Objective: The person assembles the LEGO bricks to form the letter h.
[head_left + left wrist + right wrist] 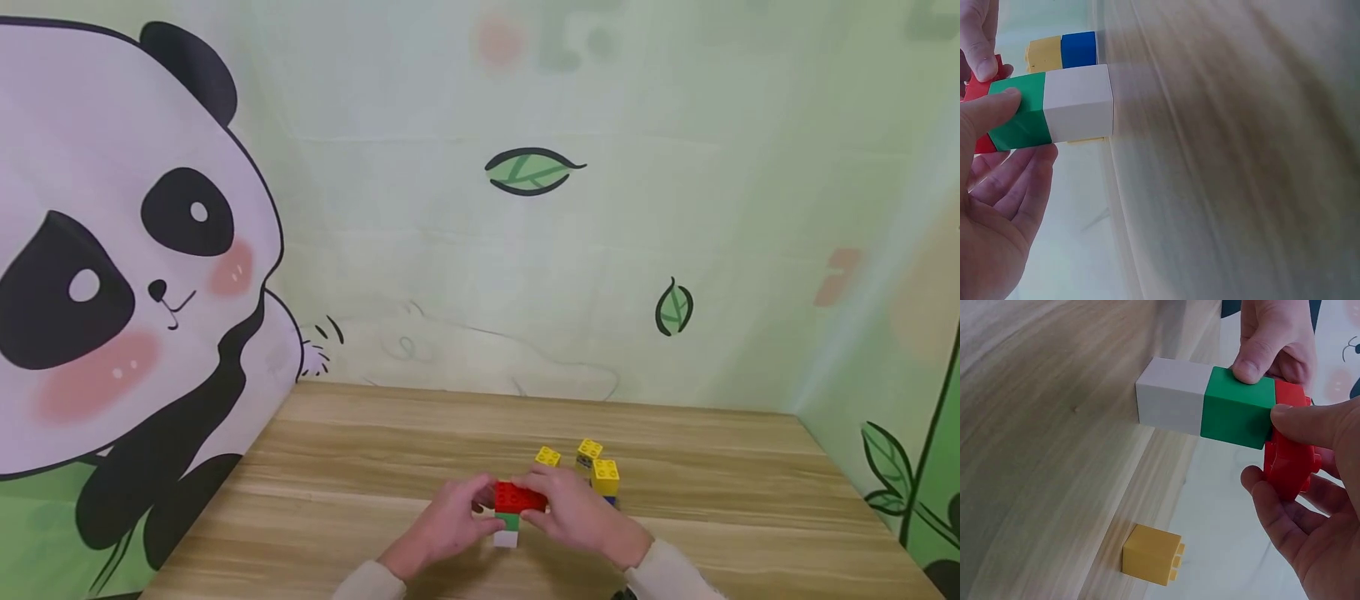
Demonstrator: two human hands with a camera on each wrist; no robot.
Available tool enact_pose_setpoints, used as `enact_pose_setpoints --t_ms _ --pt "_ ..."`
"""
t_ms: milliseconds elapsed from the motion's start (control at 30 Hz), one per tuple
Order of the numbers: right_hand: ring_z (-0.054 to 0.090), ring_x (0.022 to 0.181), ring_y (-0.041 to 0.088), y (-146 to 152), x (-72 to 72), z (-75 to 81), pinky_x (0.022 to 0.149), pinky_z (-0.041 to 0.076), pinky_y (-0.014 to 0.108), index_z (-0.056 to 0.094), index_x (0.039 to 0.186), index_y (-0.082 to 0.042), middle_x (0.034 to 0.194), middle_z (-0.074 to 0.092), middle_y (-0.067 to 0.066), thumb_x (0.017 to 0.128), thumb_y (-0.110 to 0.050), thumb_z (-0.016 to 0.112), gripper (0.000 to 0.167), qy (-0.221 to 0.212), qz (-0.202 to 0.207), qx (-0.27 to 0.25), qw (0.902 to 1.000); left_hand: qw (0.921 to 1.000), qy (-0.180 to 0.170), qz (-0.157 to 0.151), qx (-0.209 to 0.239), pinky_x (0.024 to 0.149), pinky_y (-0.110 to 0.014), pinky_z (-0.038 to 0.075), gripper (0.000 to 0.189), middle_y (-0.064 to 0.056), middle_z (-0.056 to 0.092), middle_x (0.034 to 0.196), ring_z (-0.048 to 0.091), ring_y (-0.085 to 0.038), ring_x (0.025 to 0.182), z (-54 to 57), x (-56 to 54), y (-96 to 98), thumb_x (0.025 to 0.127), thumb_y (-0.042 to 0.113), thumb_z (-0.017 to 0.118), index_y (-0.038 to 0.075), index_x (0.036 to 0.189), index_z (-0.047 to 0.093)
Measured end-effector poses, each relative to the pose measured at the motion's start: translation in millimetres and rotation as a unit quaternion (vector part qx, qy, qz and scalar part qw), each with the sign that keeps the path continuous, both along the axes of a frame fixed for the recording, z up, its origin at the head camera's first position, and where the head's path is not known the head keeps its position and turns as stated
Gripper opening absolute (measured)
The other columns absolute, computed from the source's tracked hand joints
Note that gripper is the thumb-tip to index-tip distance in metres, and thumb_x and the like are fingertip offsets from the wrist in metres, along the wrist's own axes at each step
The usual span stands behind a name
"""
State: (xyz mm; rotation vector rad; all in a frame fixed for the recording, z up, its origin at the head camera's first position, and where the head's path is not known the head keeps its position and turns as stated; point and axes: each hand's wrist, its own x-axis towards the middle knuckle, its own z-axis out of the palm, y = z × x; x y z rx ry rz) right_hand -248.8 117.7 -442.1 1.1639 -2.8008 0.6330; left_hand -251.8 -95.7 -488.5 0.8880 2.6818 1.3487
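A white block (506, 540) stands on the table with a green block (1240, 406) on top of it. Across the green block lies a longer red brick (517, 497), which overhangs to the right. My left hand (450, 518) grips the stack from its left side, thumb on the green block (1032, 125) and fingers behind. On the other side, my right hand (581, 510) holds the overhanging end of the red brick (1290, 464) between thumb and fingers. The right thumb tip lies near the seam of red and green.
Behind my right hand stand a yellow block (547, 456), a second yellow block (589, 448) on a darker piece, and a third yellow block (605, 473) on a blue block (1079, 50). The wooden table (337, 467) meets a printed backdrop (420, 250) with a panda.
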Motion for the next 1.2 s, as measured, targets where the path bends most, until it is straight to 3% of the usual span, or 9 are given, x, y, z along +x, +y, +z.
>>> enact_pose_setpoints --t_ms 167,633,900,1200 --pt "0.054 0.085 0.006 -0.4 -0.4 -1.0 0.077 0.05 0.023 0.062 0.122 -0.011 0.107 0.06 -0.003 0.088 -0.024 0.069 0.037 0.009 -0.001 0.001 1.0 1.0 -0.001 0.001 0.0 0.077 -0.024 0.051 0.028 0.006 0.068 0.099 0.062 -0.004 0.087 0.8 -0.2 -0.7 0.081 0.018 0.076 0.018 0.104 0.061" --pt "0.054 0.085 0.005 -0.9 -4.7 4.4 0.078 0.05 0.022 0.064 0.119 -0.011 0.106 0.062 -0.004 0.086 -0.022 0.071 0.036 -0.028 0.004 0.003 0.9996 0.9997 -0.022 0.008 -0.001 0.077 -0.023 0.05 0.023 0.008 0.068 0.099 0.062 -0.003 0.087 -1.1 -2.0 -2.3 0.081 0.021 0.076 0.02 0.099 0.061" --pt "0.056 0.089 0.007 0.6 -5.8 5.9 0.078 0.051 0.022 0.064 0.119 -0.011 0.109 0.063 -0.003 0.086 -0.021 0.072 0.036 -0.041 0.003 0.0 0.9991 0.9998 -0.014 0.009 0.007 0.075 -0.022 0.051 0.023 0.006 0.069 0.095 0.063 -0.004 0.084 -0.5 -1.6 -0.6 0.079 0.02 0.078 0.017 0.095 0.062" --pt "0.055 0.085 0.005 -1.4 -7.3 6.7 0.077 0.05 0.022 0.065 0.116 -0.012 0.103 0.062 -0.006 0.086 -0.023 0.072 0.033 -0.029 0.008 0.008 0.9995 0.9998 -0.019 0.006 0.0 0.076 -0.023 0.051 0.024 0.007 0.068 0.096 0.063 -0.004 0.085 -0.3 -2.4 -0.7 0.08 0.021 0.077 0.017 0.098 0.061"
